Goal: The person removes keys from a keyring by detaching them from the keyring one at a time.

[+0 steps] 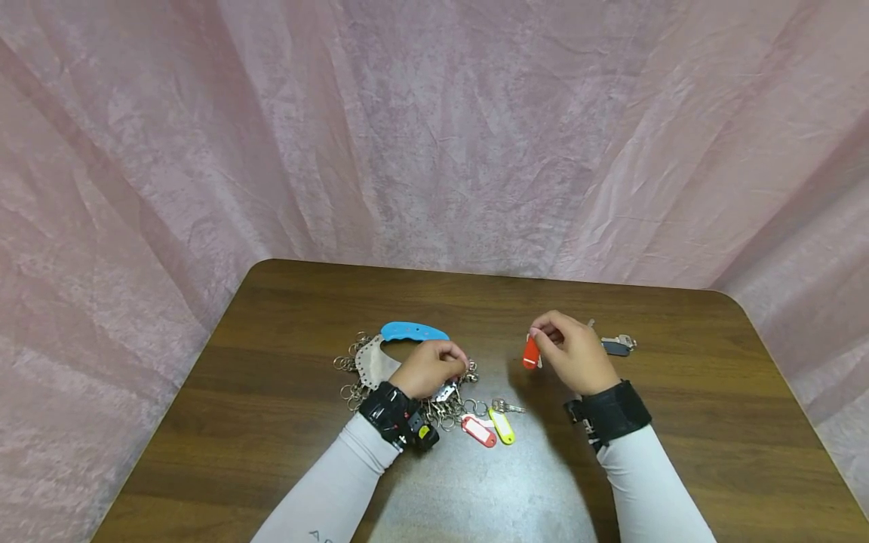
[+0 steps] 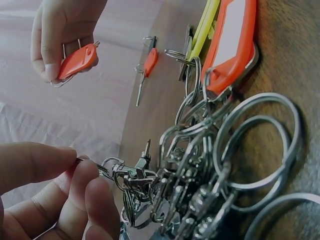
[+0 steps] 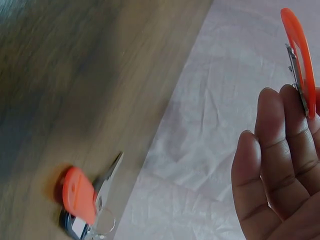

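My left hand [image 1: 429,369] pinches a metal key ring [image 2: 102,170] between thumb and index finger. The ring links to one of many swivel clips [image 2: 137,176] on a key holder with a blue handle [image 1: 414,331] and a pale punched plate [image 1: 373,366]. To the right, my right hand [image 1: 575,356] holds an orange key tag [image 3: 301,57] by its end above the table, with a metal key [image 3: 296,72] lying along it. A red tag [image 1: 479,431] and a yellow tag [image 1: 502,427] with a key [image 1: 511,407] lie beside the holder's lower right.
Past my right hand lie more keys with a dark tag [image 1: 616,348] and an orange tag [image 3: 79,195]. Bare metal rings [image 1: 342,363] hang off the holder's left side. The wooden table [image 1: 285,317] ends at a pink curtain [image 1: 462,151].
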Available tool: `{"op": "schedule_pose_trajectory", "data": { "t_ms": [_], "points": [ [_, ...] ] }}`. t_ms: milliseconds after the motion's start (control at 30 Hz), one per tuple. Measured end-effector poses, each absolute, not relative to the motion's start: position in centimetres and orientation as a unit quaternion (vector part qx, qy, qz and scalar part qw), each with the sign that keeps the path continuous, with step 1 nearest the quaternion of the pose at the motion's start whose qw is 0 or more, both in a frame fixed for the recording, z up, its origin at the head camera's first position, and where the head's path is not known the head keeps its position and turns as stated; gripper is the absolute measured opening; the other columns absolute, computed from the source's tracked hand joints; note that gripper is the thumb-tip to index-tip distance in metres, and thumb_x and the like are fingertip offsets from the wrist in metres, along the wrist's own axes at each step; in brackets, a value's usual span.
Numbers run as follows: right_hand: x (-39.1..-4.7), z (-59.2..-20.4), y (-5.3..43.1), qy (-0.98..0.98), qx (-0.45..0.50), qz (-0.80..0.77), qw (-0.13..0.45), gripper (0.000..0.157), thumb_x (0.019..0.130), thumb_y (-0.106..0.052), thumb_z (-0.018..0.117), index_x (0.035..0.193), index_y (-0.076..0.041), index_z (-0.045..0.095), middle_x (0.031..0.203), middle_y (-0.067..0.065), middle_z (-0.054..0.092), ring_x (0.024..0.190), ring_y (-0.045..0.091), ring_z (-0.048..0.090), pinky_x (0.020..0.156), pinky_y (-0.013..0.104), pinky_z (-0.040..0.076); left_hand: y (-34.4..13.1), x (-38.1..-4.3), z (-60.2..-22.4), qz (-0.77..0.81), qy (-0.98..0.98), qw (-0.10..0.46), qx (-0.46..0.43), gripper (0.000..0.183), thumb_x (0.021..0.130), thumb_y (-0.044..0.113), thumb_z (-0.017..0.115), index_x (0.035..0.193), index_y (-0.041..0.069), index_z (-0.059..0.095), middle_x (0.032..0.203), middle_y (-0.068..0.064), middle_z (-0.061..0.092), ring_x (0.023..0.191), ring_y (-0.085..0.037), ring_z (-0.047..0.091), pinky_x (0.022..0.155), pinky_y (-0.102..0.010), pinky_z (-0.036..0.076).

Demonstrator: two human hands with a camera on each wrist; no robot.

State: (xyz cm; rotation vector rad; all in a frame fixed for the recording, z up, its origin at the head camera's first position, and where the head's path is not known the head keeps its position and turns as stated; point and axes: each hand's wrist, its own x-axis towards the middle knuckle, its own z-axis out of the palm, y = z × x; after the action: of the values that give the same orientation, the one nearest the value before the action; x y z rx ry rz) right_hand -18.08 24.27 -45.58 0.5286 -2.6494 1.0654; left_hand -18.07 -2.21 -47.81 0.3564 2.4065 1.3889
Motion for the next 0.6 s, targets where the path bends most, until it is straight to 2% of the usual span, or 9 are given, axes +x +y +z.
{"op": "schedule_pose_trajectory", "data": {
  "t_ms": [600],
  "points": [
    [-18.5,-45.7,28.8,-0.926,0.090,0.344,0.128,0.004,0.093,-0.018,0.059,0.095,-0.015,0.061,0.080,-0.004,0.060,0.070,0.012,0.055,0.062,0.030,0.044,-2.2,-18.1,-47.8,0.483,0.850,0.175,0.119,0.006,0.086,0.013,0.062,0.086,0.015,0.067,0.073,0.003,0.064,0.067,-0.011,0.058,0.068,-0.029,0.046]
  ]
}}
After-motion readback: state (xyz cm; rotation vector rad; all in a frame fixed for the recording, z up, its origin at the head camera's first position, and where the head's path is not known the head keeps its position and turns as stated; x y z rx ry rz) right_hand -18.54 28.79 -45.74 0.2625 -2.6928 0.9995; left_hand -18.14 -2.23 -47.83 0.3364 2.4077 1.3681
